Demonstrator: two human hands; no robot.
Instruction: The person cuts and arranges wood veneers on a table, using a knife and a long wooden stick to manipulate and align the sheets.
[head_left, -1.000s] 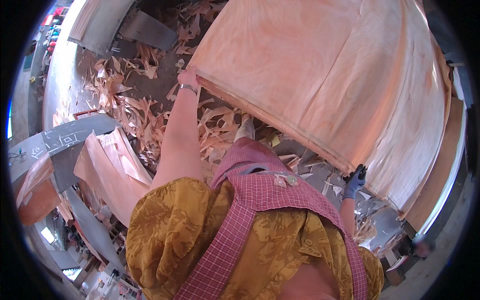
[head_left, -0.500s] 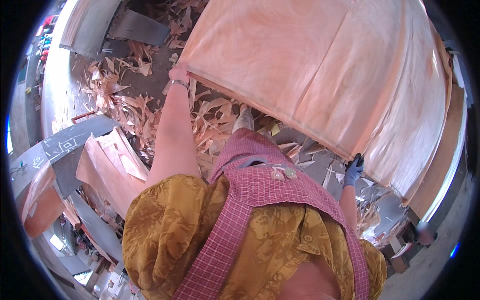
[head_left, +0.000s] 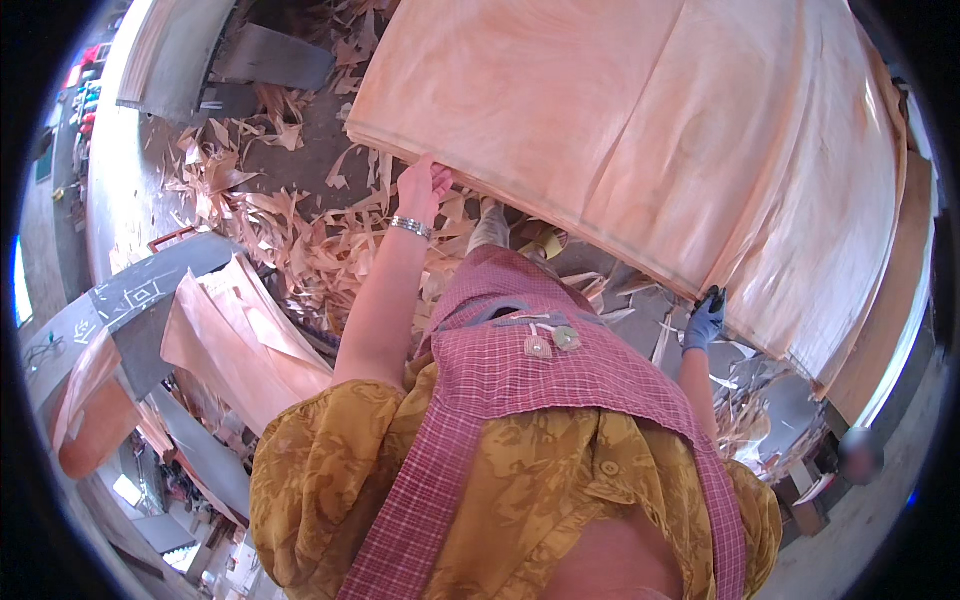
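Apron (head_left: 560,380), pink check, over a mustard patterned shirt (head_left: 340,480), fills the lower centre of the frame, nearest to me. Left arm reaches up from the lower left, bent a little at the elbow, metal band (head_left: 411,227) at the wrist.

Left hand (head_left: 424,188) is bare, with fingers partly curled and set against the near edge of a wide stack of thin wood sheets (head_left: 540,110). Change in the last second: this hand has come off the stack's left corner and sits further right along the same edge. Corner is now uncovered; the two hands are closer together. Right hand (head_left: 706,316), in a grey-blue glove with dark fingertips, remains at the edge, right of centre, forearm rising steeply, fingers bent. Whether either hand grips or only presses, I cannot tell.

Stack spreads from upper centre to the right of the frame, its near edge slanting down rightward; top sheet rippled toward the right.

Beyond the left arm, torn wood scraps (head_left: 300,240) litter the floor. Smaller bundle of sheets (head_left: 225,330) leans at left. Farther off, upper left, a grey panel (head_left: 275,58).
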